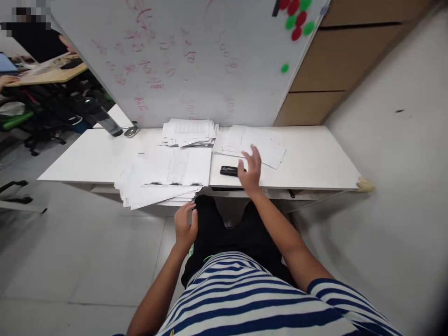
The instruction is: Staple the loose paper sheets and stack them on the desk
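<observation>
My right hand (pixel 251 172) hovers at the desk's front part with its fingers spread and nothing held. It hides the right end of a black stapler (pixel 228 171) lying on the white desk (pixel 308 158); whether it touches the stapler I cannot tell. Behind it lie a few loose sheets (pixel 262 142). Below the front edge, my left hand (pixel 185 225) is open and holds nothing, close to my left thigh and the overhanging papers. A large pile of printed sheets (pixel 171 165) sits left of the stapler, its lower sheets fanned past the edge.
A second paper stack (pixel 191 130) lies against the whiteboard (pixel 196 60). At the desk's left back are a dark bottle (pixel 103 116) and a computer mouse (pixel 131 132). Cardboard boxes (pixel 322 60) stand right of the board. Another person's hand (pixel 7 80) shows far left.
</observation>
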The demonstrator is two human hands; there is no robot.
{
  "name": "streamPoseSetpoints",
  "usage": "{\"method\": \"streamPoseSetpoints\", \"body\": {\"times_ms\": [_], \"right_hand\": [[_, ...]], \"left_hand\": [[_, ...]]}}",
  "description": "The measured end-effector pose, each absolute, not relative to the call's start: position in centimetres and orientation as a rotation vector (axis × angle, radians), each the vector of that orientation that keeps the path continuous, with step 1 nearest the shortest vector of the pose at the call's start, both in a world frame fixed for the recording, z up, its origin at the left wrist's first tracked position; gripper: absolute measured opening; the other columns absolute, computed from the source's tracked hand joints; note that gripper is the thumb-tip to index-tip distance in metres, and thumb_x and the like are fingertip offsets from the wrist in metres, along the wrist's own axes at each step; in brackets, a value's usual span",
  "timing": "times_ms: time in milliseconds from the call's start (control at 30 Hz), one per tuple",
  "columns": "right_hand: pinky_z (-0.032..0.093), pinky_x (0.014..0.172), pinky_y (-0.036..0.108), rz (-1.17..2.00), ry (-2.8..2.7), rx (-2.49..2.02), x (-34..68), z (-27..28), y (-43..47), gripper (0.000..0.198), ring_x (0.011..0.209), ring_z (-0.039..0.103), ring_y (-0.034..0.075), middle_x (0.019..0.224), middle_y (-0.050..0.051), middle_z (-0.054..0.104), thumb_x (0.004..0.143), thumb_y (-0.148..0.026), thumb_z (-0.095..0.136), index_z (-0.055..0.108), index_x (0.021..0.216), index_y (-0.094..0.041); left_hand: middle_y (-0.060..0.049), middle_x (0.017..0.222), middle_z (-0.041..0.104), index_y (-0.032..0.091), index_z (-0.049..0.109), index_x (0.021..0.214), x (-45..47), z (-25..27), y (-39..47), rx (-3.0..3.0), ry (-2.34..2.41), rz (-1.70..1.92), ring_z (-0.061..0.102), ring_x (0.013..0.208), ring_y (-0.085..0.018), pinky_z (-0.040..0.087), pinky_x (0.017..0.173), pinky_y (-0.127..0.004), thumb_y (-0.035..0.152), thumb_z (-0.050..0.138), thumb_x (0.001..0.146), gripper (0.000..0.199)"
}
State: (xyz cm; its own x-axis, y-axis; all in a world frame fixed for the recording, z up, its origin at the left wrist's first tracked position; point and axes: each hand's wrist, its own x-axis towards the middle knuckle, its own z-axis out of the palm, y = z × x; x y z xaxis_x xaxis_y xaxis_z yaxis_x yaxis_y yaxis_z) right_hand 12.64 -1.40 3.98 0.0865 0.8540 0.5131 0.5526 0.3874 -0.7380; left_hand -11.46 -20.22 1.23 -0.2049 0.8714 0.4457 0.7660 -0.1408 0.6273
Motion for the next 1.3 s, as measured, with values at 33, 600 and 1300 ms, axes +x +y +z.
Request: {"method": "streamPoseSetpoints", "body": {"times_ms": [33, 600, 1300], "right_hand": [[0.02, 0.125, 0.054, 0.274, -1.625, -1.373, 15.3, 3.5, 0.2, 0.048, 0.156, 0.014, 0.025, 0.164, 0.012, 0.03, 0.099, -0.042, 0.042, 0.054, 0.14, -0.02], [0.024, 0.119, 0.057, 0.078, -1.781, -1.989, 23.8, -1.8, 7.3, 0.067, 0.146, 0.037, 0.035, 0.157, 0.022, 0.041, 0.097, -0.057, 0.048, 0.05, 0.145, -0.011], [0.028, 0.116, 0.061, 0.054, -1.918, -1.963, 23.1, -1.1, 6.9, 0.048, 0.144, 0.04, 0.035, 0.151, 0.021, 0.049, 0.105, -0.038, 0.031, 0.055, 0.14, -0.014]], "left_hand": [[-0.009, 0.115, 0.071, 0.022, 0.067, 0.11, -10.7, 2.7, -17.5, 2.001, 1.879, 1.205, 0.064, 0.115, -0.025, 0.046, 0.105, -0.044, 0.038, 0.047, 0.097, 0.028], [-0.02, 0.118, 0.07, 0.014, 0.071, 0.101, 7.0, 5.4, 19.2, 2.258, 1.757, -0.005, 0.063, 0.115, -0.034, 0.044, 0.098, -0.044, 0.048, 0.036, 0.098, 0.049], [-0.017, 0.135, 0.063, 0.016, 0.056, 0.129, 9.6, 5.0, 19.5, 1.742, 1.683, 0.521, 0.065, 0.115, -0.024, 0.051, 0.085, -0.03, 0.05, 0.042, 0.097, 0.049]]}}
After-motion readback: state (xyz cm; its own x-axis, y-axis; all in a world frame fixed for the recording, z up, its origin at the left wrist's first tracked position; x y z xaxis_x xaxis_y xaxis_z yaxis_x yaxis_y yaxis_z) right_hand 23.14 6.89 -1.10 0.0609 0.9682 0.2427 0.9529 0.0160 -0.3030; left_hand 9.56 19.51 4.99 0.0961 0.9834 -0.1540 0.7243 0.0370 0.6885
